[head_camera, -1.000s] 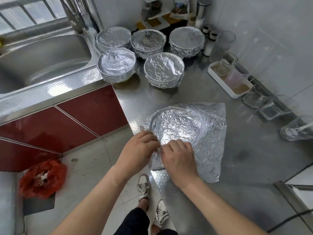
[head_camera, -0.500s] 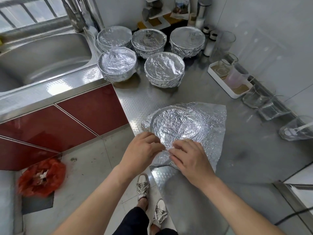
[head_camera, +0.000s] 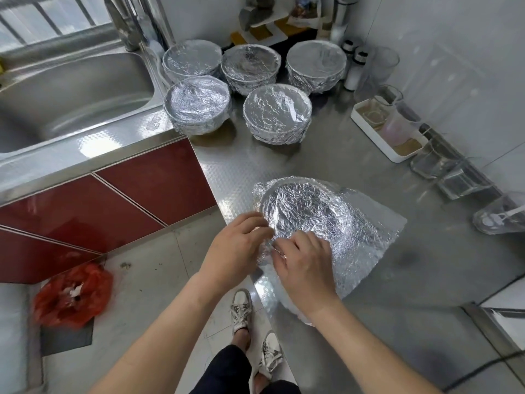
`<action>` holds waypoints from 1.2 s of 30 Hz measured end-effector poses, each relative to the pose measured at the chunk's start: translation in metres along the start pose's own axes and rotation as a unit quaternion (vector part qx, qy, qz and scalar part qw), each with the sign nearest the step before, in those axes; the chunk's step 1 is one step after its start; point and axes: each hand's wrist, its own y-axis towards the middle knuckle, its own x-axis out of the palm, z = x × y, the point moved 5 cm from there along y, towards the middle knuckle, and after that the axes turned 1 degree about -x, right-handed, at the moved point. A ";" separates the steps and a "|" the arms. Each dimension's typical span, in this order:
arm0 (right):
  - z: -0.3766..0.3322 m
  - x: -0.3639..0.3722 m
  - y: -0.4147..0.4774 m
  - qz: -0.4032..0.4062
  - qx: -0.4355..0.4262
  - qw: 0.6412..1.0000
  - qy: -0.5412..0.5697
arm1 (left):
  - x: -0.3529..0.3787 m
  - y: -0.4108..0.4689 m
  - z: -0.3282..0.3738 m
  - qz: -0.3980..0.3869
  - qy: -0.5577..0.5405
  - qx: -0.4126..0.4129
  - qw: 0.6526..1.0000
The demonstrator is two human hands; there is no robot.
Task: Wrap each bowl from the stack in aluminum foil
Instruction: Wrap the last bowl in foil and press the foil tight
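**Sixth bowl in hand: near rim being tucked, far side loose**

You are partway through crimping the foil sheet (head_camera: 369,237) over the bowl (head_camera: 306,211) at the near corner of the table (head_camera: 426,265). The bowl sits under the sheet, its round rim showing through the crinkled foil. Five wrapped bowls (head_camera: 277,113) stand in a cluster at the back, well apart from it, so by my reading this is a late bowl (no unwrapped stack is in view).

Your left hand (head_camera: 235,248) is at the near-left of the rim, its fingers (head_camera: 261,223) curled onto the foil there. Your right hand (head_camera: 305,268) lies just beside it at the near edge, knuckles up, fingers bent and pinching a fold of foil. Both hands grip foil, not the bare bowl; the left fingertips are blurred, so how tightly they pinch is unclear. Both forearms reach in from below, wrists low over the table edge.

The sheet's right and far-right parts lie flat on the table, unfolded. The next move likely calls for pressing this near fold under the rim, then working round to gather that loose flap, gently, since thin foil tears at a hard crease.
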 end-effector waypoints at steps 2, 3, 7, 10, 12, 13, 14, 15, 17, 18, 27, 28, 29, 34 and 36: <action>0.008 -0.007 0.002 -0.018 0.020 0.999 0.044 | -0.001 -0.002 0.007 -0.010 -0.006 0.016 1.000; 0.014 -0.010 0.001 -0.022 0.017 0.997 0.071 | -0.002 -0.004 0.010 -0.015 -0.010 0.026 1.000; 0.035 -0.016 -0.003 -0.046 -0.034 0.993 0.099 | 0.004 -0.006 0.015 -0.027 -0.018 0.047 0.998; 0.038 -0.010 -0.006 -0.059 -0.064 0.993 0.077 | 0.007 -0.005 0.017 -0.028 -0.017 0.054 0.998; 0.036 -0.009 -0.006 -0.052 -0.082 0.993 0.068 | 0.008 -0.004 0.017 -0.027 -0.016 0.054 0.998; 0.034 -0.009 -0.007 -0.046 -0.093 0.993 0.058 | 0.008 -0.004 0.017 -0.026 -0.016 0.052 0.998; 0.032 -0.009 -0.008 -0.040 -0.101 0.993 0.045 | 0.009 -0.004 0.016 -0.024 -0.015 0.052 0.998; 0.030 -0.008 -0.008 -0.033 -0.109 0.993 0.033 | 0.011 -0.005 0.015 -0.022 -0.015 0.050 0.998; 0.026 -0.007 -0.010 -0.023 -0.115 0.993 0.013 | 0.014 -0.007 0.013 -0.018 -0.012 0.041 0.999; 0.025 -0.006 -0.010 -0.022 -0.111 0.994 0.004 | 0.015 -0.008 0.011 -0.018 -0.011 0.036 0.999; 0.019 -0.003 -0.008 -0.006 -0.103 0.995 -0.008 | 0.007 -0.007 0.015 -0.037 -0.060 0.015 0.997; 0.018 -0.004 -0.008 -0.002 -0.102 0.995 -0.005 | 0.007 -0.007 0.016 -0.033 -0.058 0.026 0.997; 0.017 -0.005 -0.008 0.002 -0.102 0.995 -0.004 | 0.007 -0.006 0.017 -0.028 -0.053 0.035 0.998; 0.015 -0.004 -0.007 0.005 -0.072 0.997 0.009 | 0.006 -0.003 0.018 -0.001 -0.027 0.057 0.998; 0.012 -0.003 -0.005 0.002 -0.048 0.999 0.024 | 0.006 -0.002 0.018 0.000 -0.022 0.062 0.998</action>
